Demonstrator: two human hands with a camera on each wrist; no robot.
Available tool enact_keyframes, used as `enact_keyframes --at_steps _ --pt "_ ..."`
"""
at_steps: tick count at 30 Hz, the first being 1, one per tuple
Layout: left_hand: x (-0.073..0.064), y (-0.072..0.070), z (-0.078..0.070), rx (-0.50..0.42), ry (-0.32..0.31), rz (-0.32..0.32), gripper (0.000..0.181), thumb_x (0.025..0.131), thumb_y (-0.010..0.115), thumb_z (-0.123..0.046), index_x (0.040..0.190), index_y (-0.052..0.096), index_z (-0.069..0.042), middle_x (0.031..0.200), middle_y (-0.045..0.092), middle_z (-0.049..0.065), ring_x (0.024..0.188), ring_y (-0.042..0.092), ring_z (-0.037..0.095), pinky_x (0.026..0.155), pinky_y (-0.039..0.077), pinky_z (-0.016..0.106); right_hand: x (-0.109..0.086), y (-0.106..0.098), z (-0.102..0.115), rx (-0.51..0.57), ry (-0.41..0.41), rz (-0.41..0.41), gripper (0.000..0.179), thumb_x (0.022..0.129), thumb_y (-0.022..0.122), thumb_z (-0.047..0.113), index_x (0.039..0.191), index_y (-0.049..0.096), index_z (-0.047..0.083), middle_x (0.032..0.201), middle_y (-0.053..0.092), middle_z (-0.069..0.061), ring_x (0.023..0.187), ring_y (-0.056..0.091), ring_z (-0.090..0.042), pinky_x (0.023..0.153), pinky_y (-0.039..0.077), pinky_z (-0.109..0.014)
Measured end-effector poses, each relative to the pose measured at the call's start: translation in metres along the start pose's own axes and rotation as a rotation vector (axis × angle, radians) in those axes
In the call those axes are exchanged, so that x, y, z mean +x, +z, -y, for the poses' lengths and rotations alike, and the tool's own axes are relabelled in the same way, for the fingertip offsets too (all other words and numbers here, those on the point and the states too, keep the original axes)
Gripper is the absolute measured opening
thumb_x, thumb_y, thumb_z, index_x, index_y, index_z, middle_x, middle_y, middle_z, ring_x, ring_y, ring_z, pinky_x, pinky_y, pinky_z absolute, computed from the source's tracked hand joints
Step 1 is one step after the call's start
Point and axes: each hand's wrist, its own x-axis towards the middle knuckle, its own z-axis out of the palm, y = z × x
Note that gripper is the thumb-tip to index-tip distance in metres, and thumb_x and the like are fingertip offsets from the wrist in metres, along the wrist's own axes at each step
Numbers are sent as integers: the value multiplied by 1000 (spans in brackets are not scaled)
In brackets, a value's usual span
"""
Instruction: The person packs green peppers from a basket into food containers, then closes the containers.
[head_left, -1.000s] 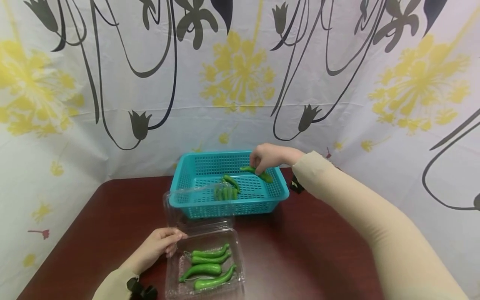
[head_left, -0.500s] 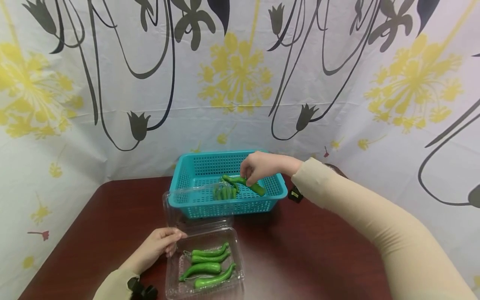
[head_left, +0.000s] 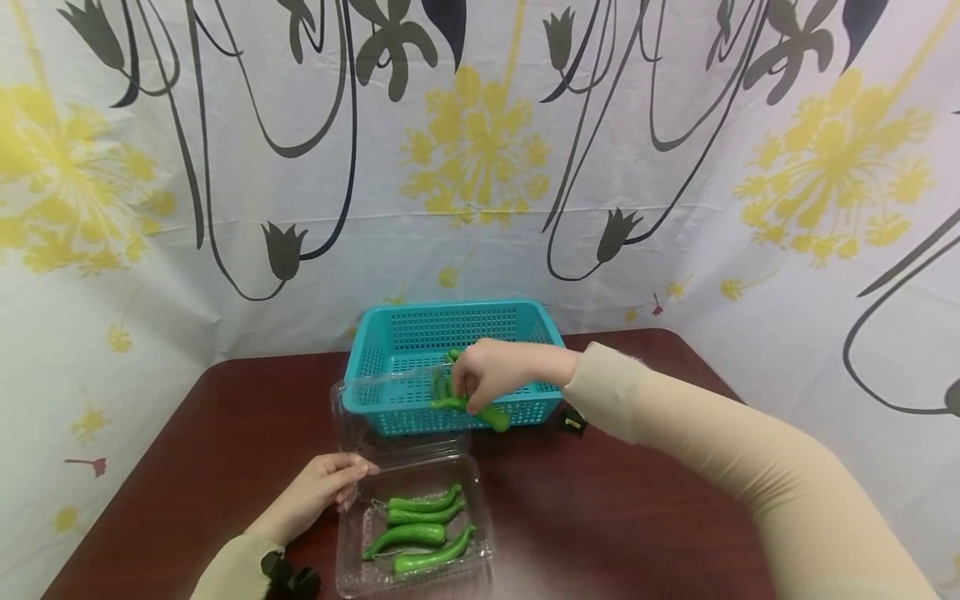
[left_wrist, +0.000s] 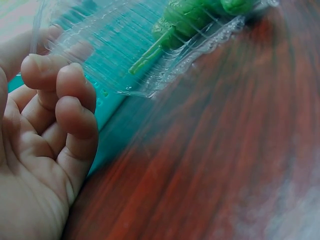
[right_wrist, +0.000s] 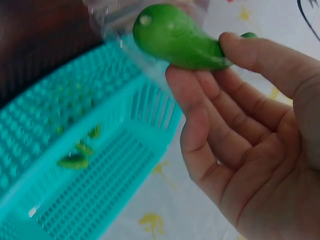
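My right hand (head_left: 495,368) pinches a green chili pepper (head_left: 493,418) between thumb and fingers, over the front rim of the turquoise basket (head_left: 450,307). The right wrist view shows the pepper's thick end (right_wrist: 165,35) sticking out past the fingertips. Below, a clear plastic clamshell box (head_left: 351,575) lies with its lid up in front of the basket. Several green chili peppers (head_left: 420,534) lie in a column inside it. At the box's upper left edge, my left hand (head_left: 318,493) holds the plastic between thumb and fingers.
More green peppers (right_wrist: 75,160) lie in the basket, partly hidden behind my right hand in the head view. Everything stands on a dark red-brown table (head_left: 270,408). A white cloth (head_left: 480,258) with flower prints hangs behind and at the sides.
My right hand has carried the pepper from above the basket's right side leftward and toward me, to the front rim. My left hand has stayed at the box edge.
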Motion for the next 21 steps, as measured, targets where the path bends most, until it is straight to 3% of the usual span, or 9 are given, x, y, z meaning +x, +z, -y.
enact_keyframes --at_steps 7,15,21 --pt "0 0 -1 0 9 7 34 102 51 -21 114 64 8 59 46 -7 56 46 6 57 45 25 11 22 18 -11 -11 20 27 86 71 8 113 69 6 95 69 1 79 62 -3 76 50 -24" --pt "1 1 -2 10 -17 -13 38 102 52 -23 115 63 10 59 46 -6 56 46 7 58 45 26 30 57 31 -99 -59 45 25 82 75 10 107 71 5 97 68 1 80 60 -1 70 48 -16" --pt "1 0 -1 22 -14 -29 36 101 53 -23 112 65 9 59 46 -6 56 47 7 57 45 26 39 81 38 -170 -115 42 19 79 75 7 97 72 6 87 67 4 70 56 1 63 45 -11"
